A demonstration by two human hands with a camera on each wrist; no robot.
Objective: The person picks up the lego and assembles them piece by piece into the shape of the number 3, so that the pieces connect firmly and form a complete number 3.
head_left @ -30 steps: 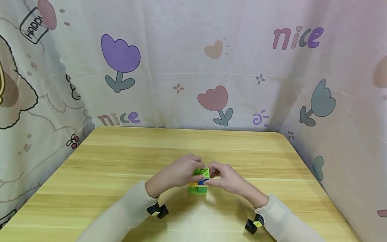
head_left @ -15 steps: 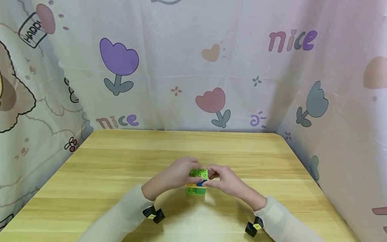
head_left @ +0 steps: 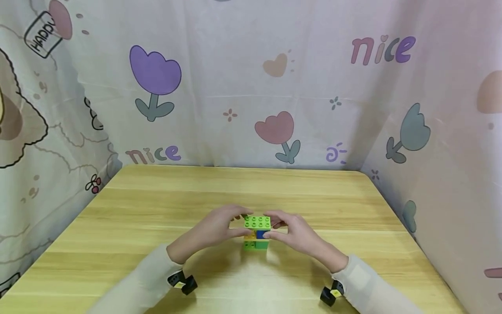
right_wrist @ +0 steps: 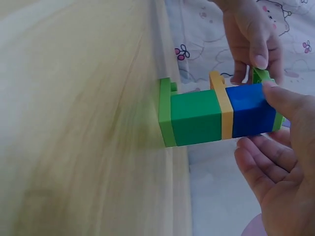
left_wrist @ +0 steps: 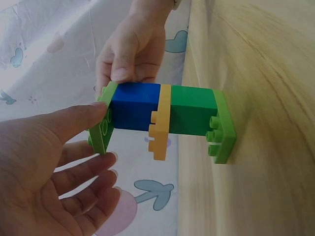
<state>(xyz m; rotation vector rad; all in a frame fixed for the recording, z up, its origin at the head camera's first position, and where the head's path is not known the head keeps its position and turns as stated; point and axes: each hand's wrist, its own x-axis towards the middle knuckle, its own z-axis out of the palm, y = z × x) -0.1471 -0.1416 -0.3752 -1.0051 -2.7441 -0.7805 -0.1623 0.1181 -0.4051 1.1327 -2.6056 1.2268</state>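
A stack of toy building bricks stands upright on the table. A light green plate [head_left: 257, 222] tops it, above a blue brick [left_wrist: 136, 105], an orange plate [left_wrist: 163, 123], a green brick [right_wrist: 196, 118] and a light green base plate [left_wrist: 225, 127]. My left hand [head_left: 215, 227] is at the stack's left, thumb and index finger at the front and back edges of the top plate's overhanging end. On the right, my right hand [head_left: 298, 232] pinches the blue brick, its thumb across the front face near the top plate and its fingers behind.
The wooden table [head_left: 157, 200] surrounds the stack. Printed fabric [head_left: 219, 78] hangs behind the table and along both sides. Small black devices [head_left: 182, 282] are strapped to both wrists, over light sleeves [head_left: 137, 279].
My left hand has shifted left from over the top plate to its left end, uncovering the studs. My right hand keeps its hold, and the stack stays about where it was.
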